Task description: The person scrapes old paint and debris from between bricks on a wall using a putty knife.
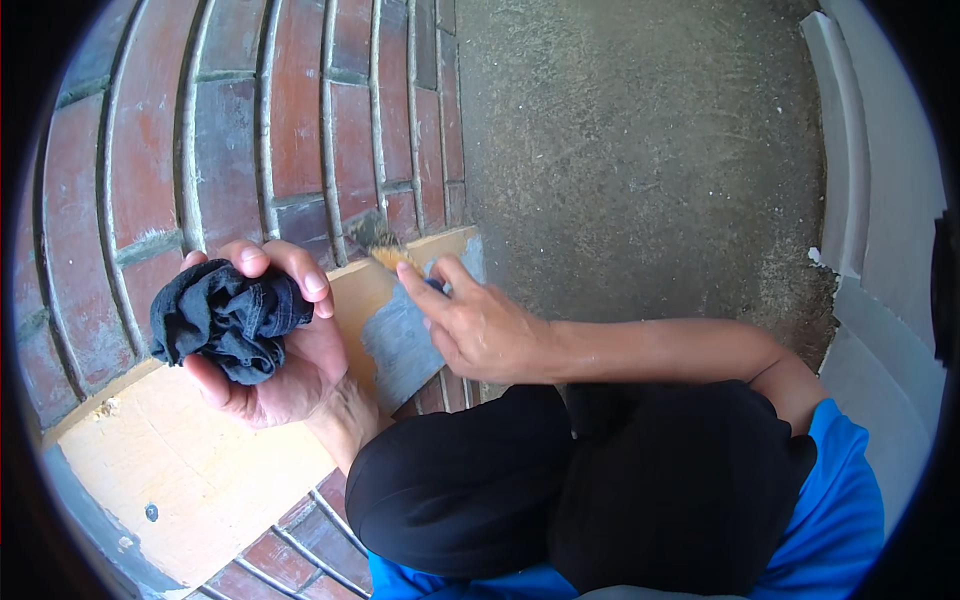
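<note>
My left hand [315, 365] is turned palm up and closed around a crumpled dark cloth [235, 320]. The fingers curl over its far side and the thumb lies along its near side. To the right, my right hand [490, 325] grips what looks like a small brush [393, 256]. Its yellowish part shows beyond the fingers, and its dark tip is blurred against the bricks. A bit of blue handle shows at the fingers; the rest is hidden. Below both hands runs a cream-coloured strip [190, 470] with grey patches [400, 330].
Red and dark bricks [235, 150] with pale raised joints fill the left side. A rough grey concrete surface [640, 150] spreads across the upper middle, bordered at the right by a pale wall [900, 140]. My black-clad knees [670, 480] take up the lower middle.
</note>
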`<state>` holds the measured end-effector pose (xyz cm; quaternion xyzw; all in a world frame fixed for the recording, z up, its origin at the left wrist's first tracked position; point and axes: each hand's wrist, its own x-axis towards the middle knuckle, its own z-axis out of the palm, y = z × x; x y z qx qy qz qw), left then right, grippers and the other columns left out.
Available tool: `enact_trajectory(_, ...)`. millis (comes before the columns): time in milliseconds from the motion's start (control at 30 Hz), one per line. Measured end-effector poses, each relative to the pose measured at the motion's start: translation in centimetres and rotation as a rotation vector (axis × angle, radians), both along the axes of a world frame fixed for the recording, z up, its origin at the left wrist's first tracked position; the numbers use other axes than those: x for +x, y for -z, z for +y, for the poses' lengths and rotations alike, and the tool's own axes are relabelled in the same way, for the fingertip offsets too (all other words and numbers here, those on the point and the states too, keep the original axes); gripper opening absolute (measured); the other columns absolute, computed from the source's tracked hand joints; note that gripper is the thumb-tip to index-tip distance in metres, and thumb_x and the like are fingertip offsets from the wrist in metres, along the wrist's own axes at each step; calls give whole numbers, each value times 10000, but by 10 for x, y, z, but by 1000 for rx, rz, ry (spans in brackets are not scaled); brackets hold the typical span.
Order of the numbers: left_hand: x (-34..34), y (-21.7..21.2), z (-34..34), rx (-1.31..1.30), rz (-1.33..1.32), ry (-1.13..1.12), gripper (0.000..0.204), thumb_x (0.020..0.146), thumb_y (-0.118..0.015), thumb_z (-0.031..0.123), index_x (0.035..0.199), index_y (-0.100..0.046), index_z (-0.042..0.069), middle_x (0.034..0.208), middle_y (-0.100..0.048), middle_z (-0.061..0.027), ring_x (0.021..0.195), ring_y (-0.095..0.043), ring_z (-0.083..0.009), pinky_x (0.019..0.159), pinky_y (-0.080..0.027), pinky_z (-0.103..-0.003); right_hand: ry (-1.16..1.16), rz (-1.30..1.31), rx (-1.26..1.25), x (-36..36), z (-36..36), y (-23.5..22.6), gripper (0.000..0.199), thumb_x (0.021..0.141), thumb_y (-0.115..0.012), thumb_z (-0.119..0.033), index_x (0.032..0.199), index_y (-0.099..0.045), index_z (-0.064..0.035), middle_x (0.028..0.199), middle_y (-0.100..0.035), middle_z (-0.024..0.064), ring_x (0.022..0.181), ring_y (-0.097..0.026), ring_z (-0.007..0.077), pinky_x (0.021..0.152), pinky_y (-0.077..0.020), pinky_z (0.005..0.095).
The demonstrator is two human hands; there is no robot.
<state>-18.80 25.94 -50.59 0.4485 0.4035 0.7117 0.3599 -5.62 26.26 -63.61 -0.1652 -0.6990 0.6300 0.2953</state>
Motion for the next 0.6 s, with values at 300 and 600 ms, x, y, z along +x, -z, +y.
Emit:
enact_trajectory(300,3,3,4,-18,-21,-22,653,907,-526,526,1333,-473,35,1071,-572,-205,731,-577,-321,510,-481,-316,236,-39,51,-31,66,15,518,872,-523,-18,1367,-404,81,998,-477,218,780,-584,354,736,-501,414)
enact_trajectory(600,0,0,1,-17,-3,-23,666,889,-554,519,1324,-475,21,1073,-578,-206,734,-578,-324,525,-478,-325,91,-83,-74,-2,-27,72,529,890,-522,-28,1408,-415,5,1000,-486,179,836,-548,277,769,-474,367)
